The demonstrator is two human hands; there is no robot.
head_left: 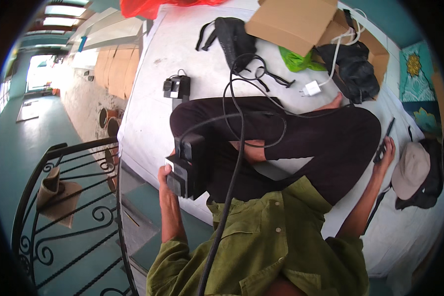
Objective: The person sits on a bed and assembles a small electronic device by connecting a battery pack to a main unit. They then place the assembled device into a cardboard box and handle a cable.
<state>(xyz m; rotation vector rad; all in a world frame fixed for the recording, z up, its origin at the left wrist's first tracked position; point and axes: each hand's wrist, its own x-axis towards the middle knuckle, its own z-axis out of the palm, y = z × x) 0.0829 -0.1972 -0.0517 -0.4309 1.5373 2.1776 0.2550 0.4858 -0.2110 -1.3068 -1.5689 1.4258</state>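
My left hand (164, 176) grips a boxy black device (179, 178) with a pale edge at its side, held over my left knee. A second black block (190, 148) sits against its top, and a thin black cable (241, 114) loops from there across my legs. Most fingers of this hand are hidden behind the device. At the right, beside my other knee, my right hand (387, 154) is closed around a slim dark object (390, 127) that sticks up past the fingers; its kind cannot be made out.
Ahead lie a small black device (176, 87), a black strapped bag (234, 42), a white charger plug (312, 88) and an open cardboard box (286, 22) near a black bag (355, 69). A beige cap (411, 165) rests at right. A metal railing (74, 217) borders steps at left.
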